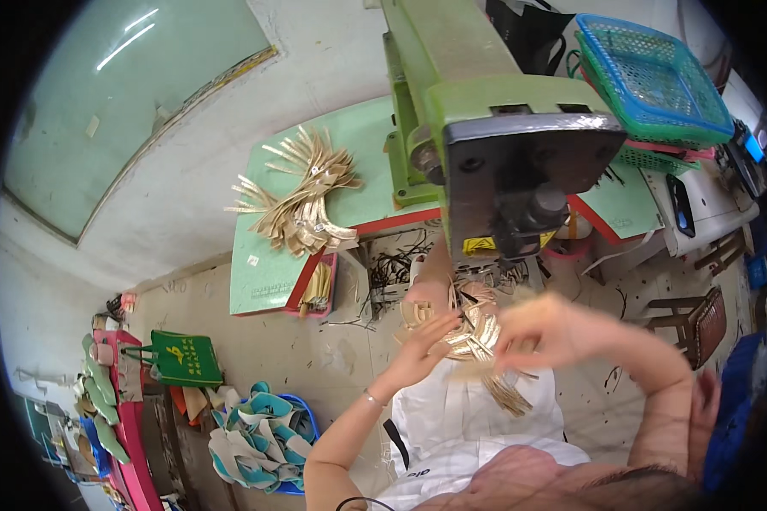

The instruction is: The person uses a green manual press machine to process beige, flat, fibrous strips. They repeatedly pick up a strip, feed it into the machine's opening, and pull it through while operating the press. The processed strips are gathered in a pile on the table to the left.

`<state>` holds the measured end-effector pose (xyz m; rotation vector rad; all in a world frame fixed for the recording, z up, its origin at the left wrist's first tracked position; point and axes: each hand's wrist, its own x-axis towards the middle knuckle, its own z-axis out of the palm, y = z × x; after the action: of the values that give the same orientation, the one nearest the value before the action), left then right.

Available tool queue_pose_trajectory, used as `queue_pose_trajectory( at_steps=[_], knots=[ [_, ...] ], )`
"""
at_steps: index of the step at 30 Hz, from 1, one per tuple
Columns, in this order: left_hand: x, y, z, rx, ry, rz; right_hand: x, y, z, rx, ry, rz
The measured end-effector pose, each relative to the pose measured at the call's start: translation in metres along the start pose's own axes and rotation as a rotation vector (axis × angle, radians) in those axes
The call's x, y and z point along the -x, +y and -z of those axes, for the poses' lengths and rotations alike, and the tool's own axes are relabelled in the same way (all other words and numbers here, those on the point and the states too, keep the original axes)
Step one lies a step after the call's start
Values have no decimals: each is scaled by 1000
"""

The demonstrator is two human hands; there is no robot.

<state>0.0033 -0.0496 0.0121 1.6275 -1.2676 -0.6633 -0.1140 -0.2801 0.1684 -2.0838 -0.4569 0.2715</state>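
Observation:
A bundle of gold strappy pieces (pixel 477 330), which look like shoe uppers, lies on my lap over a white apron (pixel 452 409). My left hand (pixel 418 353) rests at the bundle's left side, its fingers stretched out toward the straps. On the other side my right hand (pixel 541 328) is raised over the bundle, its fingers bent and smeared by motion. A pale strip shows just below that hand; whether the fingers hold it is unclear. More gold strappy pieces (pixel 307 200) lie heaped on the green tabletop (pixel 358 128) at the left.
A green press-like machine (pixel 469 51) with a dark head (pixel 528 162) overhangs my lap. Stacked plastic baskets (pixel 656 77) stand at the far right. Scraps litter the floor. At the lower left are a blue basket of cut pieces (pixel 264 443) and a green bag (pixel 183 359); a stool (pixel 699 328) stands right.

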Motion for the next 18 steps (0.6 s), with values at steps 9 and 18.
queue_pose_trajectory(
  at_steps=[9, 18],
  knots=[
    [-59, 101, 5, 539, 412, 142, -25, -14, 106, 281, -57, -288],
    [-59, 104, 12, 651, 522, 157, -35, 6, 120, 156, -67, -56]
  ],
)
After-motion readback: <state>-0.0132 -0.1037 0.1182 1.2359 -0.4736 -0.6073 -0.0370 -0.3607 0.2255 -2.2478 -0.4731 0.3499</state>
